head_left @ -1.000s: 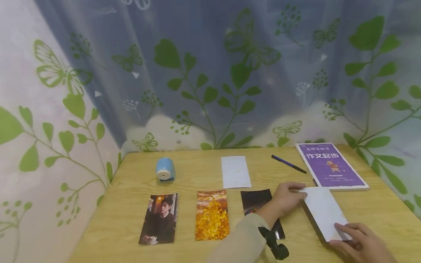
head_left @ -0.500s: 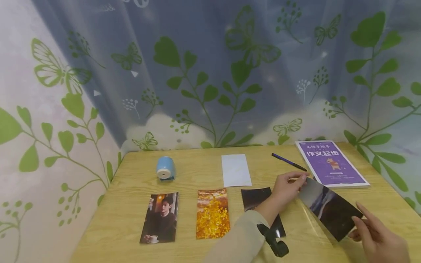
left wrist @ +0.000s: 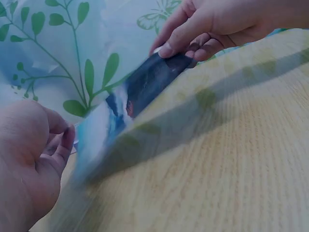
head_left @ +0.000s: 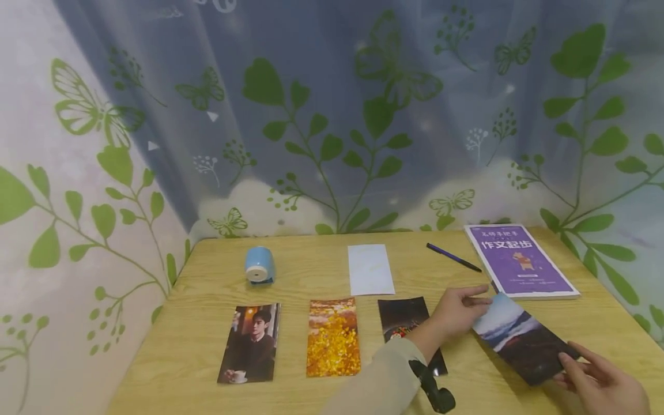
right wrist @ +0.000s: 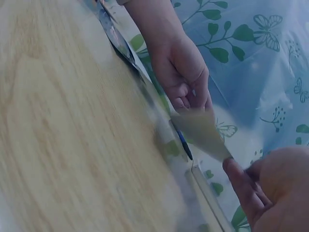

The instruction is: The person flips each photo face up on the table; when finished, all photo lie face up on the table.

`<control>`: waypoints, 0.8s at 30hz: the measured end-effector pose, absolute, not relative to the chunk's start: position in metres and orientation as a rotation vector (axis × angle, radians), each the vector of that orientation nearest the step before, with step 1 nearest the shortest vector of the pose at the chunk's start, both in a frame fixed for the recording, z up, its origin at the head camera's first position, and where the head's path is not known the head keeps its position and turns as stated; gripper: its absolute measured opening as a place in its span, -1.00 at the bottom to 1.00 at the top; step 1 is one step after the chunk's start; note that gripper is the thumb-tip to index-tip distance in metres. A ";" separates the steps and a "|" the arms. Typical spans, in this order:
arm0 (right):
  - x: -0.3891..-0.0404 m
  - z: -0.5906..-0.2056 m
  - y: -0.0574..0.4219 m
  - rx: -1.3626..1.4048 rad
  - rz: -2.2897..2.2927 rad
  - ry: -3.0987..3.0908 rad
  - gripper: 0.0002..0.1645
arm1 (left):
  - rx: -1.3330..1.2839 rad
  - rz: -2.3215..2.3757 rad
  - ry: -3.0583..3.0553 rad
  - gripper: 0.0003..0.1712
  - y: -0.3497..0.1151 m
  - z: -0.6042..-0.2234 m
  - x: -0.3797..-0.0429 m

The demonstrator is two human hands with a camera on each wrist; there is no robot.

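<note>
My right hand (head_left: 604, 377) pinches the near right corner of a landscape photo card (head_left: 524, 340) between thumb and fingers, and the card hangs tilted above the wooden table. It shows blue sky, snowy slopes and dark ground; the right wrist view catches its pale back. My left hand (head_left: 456, 314) is at the card's far left corner, fingers loosely bent. That end of the card is blurred in both wrist views, and I see no firm grip on it. Under the left forearm lies a dark photo card (head_left: 404, 314), partly hidden.
A yellow-foliage photo card (head_left: 333, 340) and a portrait photo card (head_left: 249, 343) lie to the left. Behind them are a blue pencil sharpener (head_left: 259, 265) and a white card (head_left: 370, 270). A pen (head_left: 453, 257) and a purple book (head_left: 524, 259) sit at the back right.
The white face up a second ago has turned over, and the landscape picture now faces up. My right hand has moved right with the card; the left fingers have loosened at the far corner.
</note>
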State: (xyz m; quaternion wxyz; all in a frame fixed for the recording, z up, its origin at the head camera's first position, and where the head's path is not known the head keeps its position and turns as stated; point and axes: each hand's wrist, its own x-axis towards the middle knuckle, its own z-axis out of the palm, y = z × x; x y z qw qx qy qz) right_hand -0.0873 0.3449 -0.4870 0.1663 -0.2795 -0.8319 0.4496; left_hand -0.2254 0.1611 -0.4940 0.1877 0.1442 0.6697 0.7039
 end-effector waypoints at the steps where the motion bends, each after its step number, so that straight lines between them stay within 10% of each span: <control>1: -0.088 -0.488 0.346 -0.854 1.296 -2.366 -0.44 | 0.418 1.939 1.913 -0.56 0.161 -0.495 -0.225; 24: -0.090 -0.510 0.355 -0.897 0.730 -2.775 -0.34 | 0.341 1.699 2.166 -0.74 0.154 -0.498 -0.222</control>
